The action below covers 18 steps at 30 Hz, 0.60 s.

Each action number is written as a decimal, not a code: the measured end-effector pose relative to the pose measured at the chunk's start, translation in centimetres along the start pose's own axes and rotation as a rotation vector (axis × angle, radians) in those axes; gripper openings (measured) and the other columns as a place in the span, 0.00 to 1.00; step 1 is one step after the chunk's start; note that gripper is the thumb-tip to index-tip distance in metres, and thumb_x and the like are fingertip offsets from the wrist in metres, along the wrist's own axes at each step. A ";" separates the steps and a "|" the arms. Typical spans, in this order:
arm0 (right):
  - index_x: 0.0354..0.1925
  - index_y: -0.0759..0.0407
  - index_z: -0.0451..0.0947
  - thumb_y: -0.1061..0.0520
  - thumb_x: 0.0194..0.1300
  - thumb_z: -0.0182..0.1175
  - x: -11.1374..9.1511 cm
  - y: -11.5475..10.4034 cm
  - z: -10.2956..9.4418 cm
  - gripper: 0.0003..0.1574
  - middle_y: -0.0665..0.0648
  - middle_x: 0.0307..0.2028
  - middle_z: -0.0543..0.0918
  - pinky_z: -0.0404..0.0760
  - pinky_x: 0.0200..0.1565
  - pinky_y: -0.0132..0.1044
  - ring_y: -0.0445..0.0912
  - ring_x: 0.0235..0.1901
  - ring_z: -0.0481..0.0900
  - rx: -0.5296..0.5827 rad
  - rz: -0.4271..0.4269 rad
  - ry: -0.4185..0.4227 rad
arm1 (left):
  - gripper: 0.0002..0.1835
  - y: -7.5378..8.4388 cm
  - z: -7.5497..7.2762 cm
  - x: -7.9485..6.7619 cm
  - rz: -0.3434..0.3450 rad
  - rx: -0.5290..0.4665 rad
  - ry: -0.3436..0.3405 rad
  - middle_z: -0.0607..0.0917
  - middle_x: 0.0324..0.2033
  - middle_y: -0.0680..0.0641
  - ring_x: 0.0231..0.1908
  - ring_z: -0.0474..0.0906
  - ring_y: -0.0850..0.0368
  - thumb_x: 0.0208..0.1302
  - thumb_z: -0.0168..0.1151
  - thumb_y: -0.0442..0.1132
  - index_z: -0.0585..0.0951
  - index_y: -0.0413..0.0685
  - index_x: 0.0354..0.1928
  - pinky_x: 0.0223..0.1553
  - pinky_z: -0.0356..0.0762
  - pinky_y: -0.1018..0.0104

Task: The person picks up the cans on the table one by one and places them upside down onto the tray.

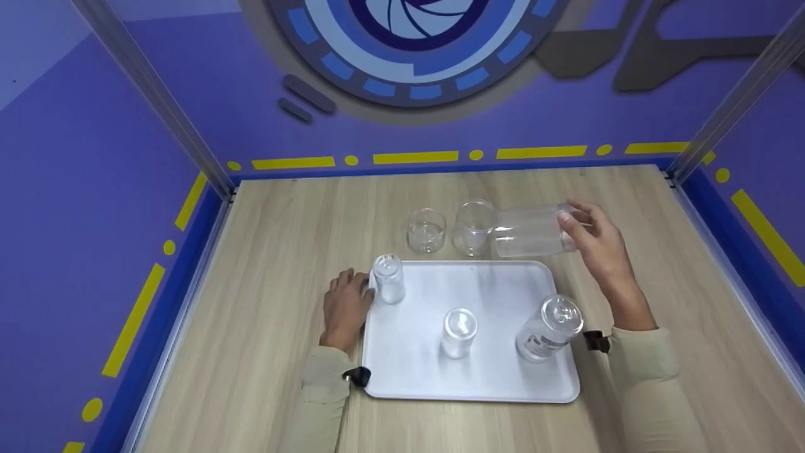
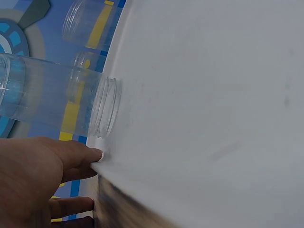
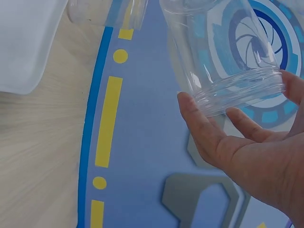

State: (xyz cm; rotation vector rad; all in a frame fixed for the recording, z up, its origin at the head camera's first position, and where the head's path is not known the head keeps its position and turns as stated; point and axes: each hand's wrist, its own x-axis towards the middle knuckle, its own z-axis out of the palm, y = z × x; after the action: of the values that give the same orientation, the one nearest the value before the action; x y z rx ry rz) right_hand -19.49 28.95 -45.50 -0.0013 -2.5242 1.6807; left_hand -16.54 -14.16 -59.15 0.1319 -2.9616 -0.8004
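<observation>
My right hand [image 1: 605, 248] grips a clear plastic jar [image 1: 531, 231] round its threaded mouth, the jar lying sideways above the table behind the tray. In the right wrist view, fingers and thumb spread about the threaded rim of that jar [image 3: 223, 52]. My left hand [image 1: 347, 305] rests at the left edge of the white tray [image 1: 427, 377], fingers fairly straight. A fingertip touches the tray's rim in the left wrist view. Close to that hand, a slim clear jar [image 1: 388, 280] stands mouth down on the tray.
Also on the tray are a small clear jar [image 1: 459, 333] and a larger labelled jar [image 1: 548, 330], both base up. Behind the tray, a short clear jar [image 1: 426, 231] and a taller one [image 1: 473, 229] stand on the wooden table [image 1: 277, 251]. Blue printed walls [image 1: 207, 75] enclose it.
</observation>
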 end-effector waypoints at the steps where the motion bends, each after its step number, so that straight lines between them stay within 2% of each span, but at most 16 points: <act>1: 0.80 0.59 0.63 0.38 0.80 0.58 -0.1 0.0 0.0 0.43 0.68 0.70 0.73 0.72 0.66 0.58 0.61 0.69 0.71 0.010 0.002 0.000 | 0.20 0.0 0.0 0.0 0.000 -0.001 -0.001 0.75 0.70 0.35 0.70 0.69 0.36 0.75 0.67 0.44 0.84 0.44 0.63 0.68 0.69 0.40; 11: 0.79 0.60 0.64 0.42 0.82 0.56 -1.1 -0.3 0.4 0.38 0.64 0.67 0.75 0.77 0.59 0.38 0.40 0.59 0.77 0.066 -0.011 -0.010 | 0.18 -0.1 0.0 -0.2 0.027 -0.019 0.030 0.76 0.68 0.34 0.69 0.70 0.34 0.74 0.67 0.42 0.85 0.43 0.60 0.66 0.70 0.35; 13: 0.79 0.62 0.64 0.43 0.82 0.56 -1.2 -0.2 0.4 0.38 0.65 0.67 0.75 0.77 0.58 0.34 0.41 0.59 0.77 0.108 -0.009 -0.023 | 0.18 0.0 0.0 -0.2 0.018 -0.023 0.021 0.75 0.69 0.34 0.70 0.69 0.35 0.75 0.66 0.43 0.85 0.44 0.61 0.67 0.69 0.36; 18: 0.78 0.65 0.63 0.45 0.82 0.55 -1.6 -0.4 0.5 0.38 0.66 0.69 0.71 0.79 0.57 0.33 0.52 0.66 0.73 0.250 0.021 -0.060 | 0.19 0.0 0.1 -0.2 0.012 -0.034 0.011 0.75 0.70 0.34 0.72 0.68 0.35 0.76 0.65 0.44 0.84 0.44 0.62 0.69 0.67 0.37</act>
State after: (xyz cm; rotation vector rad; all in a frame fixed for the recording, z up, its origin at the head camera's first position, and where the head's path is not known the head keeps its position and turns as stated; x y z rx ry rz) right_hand -17.88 28.27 -45.46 0.0440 -2.3431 2.0207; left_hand -16.37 -14.15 -59.24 0.1160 -2.9341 -0.8451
